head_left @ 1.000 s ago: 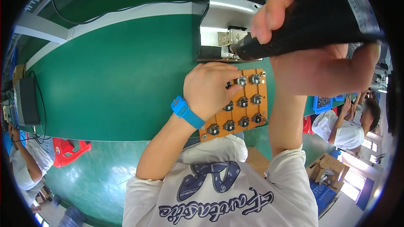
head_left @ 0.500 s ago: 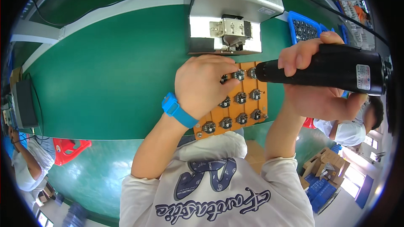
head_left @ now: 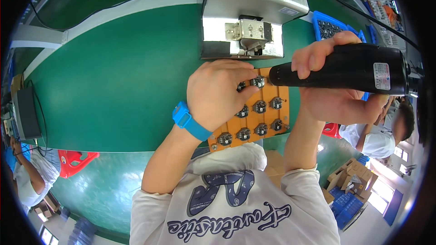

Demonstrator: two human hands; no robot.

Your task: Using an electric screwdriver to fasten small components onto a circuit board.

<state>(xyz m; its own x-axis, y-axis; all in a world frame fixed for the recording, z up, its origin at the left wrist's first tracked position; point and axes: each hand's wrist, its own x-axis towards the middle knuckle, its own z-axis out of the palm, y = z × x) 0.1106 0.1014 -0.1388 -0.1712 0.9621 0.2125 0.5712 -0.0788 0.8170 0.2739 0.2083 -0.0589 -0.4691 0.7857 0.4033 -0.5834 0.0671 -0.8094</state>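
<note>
An orange fixture board (head_left: 282, 95) with several small round metal parts lies on the green bench near its front edge. My left hand (head_left: 217, 94), with a blue watch on the wrist, rests on the board's left side, fingertips pinching one round part (head_left: 257, 81) in the top row. My right hand (head_left: 337, 94) grips a black electric screwdriver (head_left: 345, 69) held level, its tip pointing left at that same part.
A grey metal machine (head_left: 247, 20) with a small press block stands just behind the board. A blue parts tray (head_left: 330, 26) sits at the back right. Other people sit at the left edge and lower right. Red stools and cardboard boxes stand on the floor below.
The screwdriver has come down from beside the machine to the board's top row and now lies level. My left hand shifted slightly up the board to pinch a part there.
</note>
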